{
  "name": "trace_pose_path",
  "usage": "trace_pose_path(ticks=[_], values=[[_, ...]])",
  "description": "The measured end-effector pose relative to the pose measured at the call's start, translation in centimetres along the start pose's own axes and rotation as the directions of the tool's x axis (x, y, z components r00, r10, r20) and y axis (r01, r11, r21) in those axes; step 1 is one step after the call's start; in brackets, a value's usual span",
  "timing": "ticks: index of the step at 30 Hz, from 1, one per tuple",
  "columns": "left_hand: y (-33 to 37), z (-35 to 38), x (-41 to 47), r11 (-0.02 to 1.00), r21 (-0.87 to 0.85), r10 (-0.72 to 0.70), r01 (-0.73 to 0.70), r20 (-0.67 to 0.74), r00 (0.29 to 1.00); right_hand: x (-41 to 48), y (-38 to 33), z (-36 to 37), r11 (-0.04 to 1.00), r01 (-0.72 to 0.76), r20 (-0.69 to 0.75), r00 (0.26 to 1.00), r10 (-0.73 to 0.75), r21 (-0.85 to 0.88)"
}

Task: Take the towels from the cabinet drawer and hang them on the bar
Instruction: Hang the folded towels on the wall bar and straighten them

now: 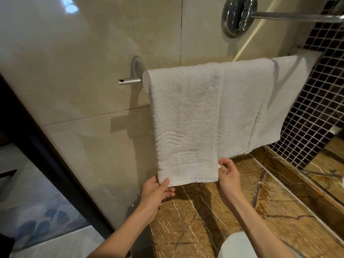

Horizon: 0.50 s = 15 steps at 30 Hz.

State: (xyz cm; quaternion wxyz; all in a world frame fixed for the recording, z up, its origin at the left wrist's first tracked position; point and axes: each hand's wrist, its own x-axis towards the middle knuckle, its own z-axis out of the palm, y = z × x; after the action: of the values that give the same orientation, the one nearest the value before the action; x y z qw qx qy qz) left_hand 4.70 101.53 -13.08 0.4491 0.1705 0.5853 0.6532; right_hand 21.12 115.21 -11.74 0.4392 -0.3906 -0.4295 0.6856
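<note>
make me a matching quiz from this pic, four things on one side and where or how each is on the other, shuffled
1 left hand
2 right hand
3 smooth towel
4 counter

a pinches the textured towel's lower right edge
b brown veined stone beneath both hands
c hangs on the bar, right of the textured towel
d grips the textured towel's lower left corner

Pairs: 1-d, 2-a, 3-c, 4-b

Textured white towel (184, 118), wave-embossed, hangs flat over the metal towel bar (146, 81) at its 9 o'clock end. Its lower corners are pinched by the left hand (156, 190) and right hand (228, 175). A smoother white towel (242, 101) hangs at its 3 o'clock, edges touching.
</note>
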Motion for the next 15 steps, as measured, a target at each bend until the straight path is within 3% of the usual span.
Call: trace_pose_path(ticks=[5, 11, 15], values=[[0.3, 0.0, 0.3, 0.996, -0.056, -0.068, 0.07, 0.035, 0.997, 0.2, 0.5, -0.1, 0.996, -0.08, 0.058, 0.995, 0.083, -0.046], [0.8, 0.5, 0.8, 0.939, 0.341, 0.032, -0.038, 0.022, 0.999, -0.2, 0.4, 0.6, 0.991, -0.128, 0.129, 0.984, 0.122, 0.039], [1.4, 0.5, 1.6, 0.913, 0.397, 0.091, -0.088, 0.013, 0.996, -0.4, 0.3, 0.7, 0.995, -0.091, 0.157, 0.983, 0.096, -0.039]])
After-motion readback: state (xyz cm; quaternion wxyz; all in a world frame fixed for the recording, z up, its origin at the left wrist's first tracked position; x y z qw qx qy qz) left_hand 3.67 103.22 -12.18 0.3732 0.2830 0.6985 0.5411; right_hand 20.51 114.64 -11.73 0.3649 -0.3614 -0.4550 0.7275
